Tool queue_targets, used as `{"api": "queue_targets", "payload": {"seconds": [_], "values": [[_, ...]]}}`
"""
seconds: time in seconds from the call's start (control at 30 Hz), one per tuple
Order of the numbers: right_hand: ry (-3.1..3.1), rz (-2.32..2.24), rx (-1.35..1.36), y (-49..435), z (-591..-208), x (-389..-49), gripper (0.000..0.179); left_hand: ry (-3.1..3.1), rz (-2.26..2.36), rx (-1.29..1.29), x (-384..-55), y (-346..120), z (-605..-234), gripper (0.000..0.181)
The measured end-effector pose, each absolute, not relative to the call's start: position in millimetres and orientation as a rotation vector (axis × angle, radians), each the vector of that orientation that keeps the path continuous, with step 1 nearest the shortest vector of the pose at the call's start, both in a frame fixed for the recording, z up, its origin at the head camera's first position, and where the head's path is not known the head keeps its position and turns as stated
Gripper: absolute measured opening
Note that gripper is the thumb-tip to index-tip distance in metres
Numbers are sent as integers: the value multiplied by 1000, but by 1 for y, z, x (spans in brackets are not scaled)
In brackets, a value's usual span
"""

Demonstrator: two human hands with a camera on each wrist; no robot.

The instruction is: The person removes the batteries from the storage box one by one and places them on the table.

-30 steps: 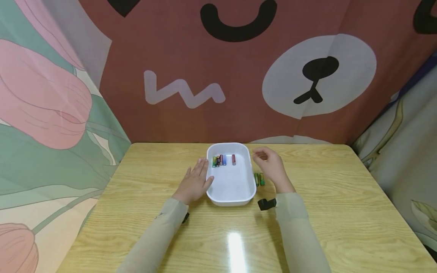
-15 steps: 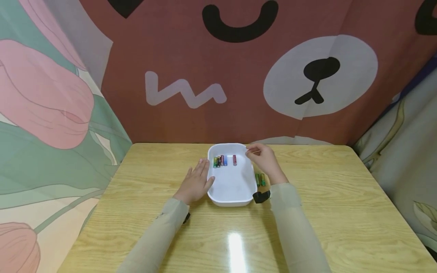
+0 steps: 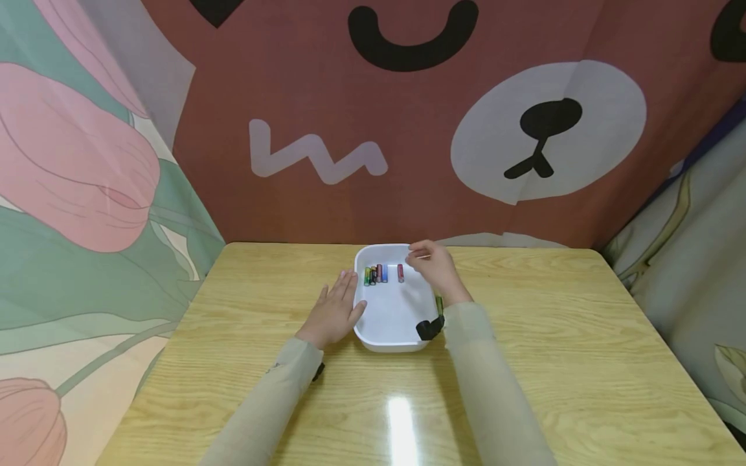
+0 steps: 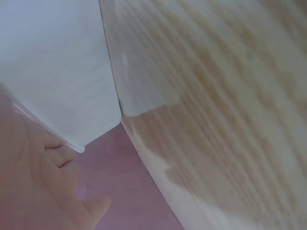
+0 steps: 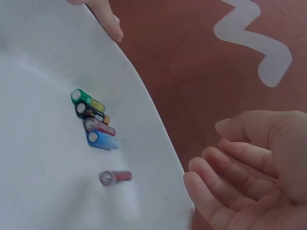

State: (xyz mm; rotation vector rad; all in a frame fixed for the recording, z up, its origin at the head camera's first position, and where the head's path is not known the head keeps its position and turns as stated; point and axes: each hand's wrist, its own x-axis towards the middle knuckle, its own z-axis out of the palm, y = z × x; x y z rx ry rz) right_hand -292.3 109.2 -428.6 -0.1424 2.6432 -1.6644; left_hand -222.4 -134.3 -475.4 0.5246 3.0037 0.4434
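A wood-grain table [image 3: 594, 343] with rounded far corners fills the near part, a white streak of glare [image 3: 402, 427] at its near edge. Beyond it hangs a red-brown cloth [image 3: 408, 200] — pale muzzle [image 3: 548, 145], lilac zigzag [image 3: 318, 155]. Pink tulips [image 3: 81, 162] cover the left cloth [image 3: 87, 285] — the right cloth [image 3: 693, 246] is greyish.

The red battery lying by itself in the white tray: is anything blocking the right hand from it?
Nothing visible: the right hand hangs over the tray rim, and the four other batteries inside lie beyond the red battery.
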Motion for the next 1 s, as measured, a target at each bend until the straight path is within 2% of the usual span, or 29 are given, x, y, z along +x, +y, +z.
{"api": "queue_targets", "payload": {"seconds": [0.53, 1.0], "values": [[2662, -1552, -49, 84, -450, -306, 35, 2985, 449, 512, -222, -135, -473, 71], [2730, -1362, -131, 78, -455, -314, 41, 2990, 430, 515, -224, -135, -475, 72]]}}
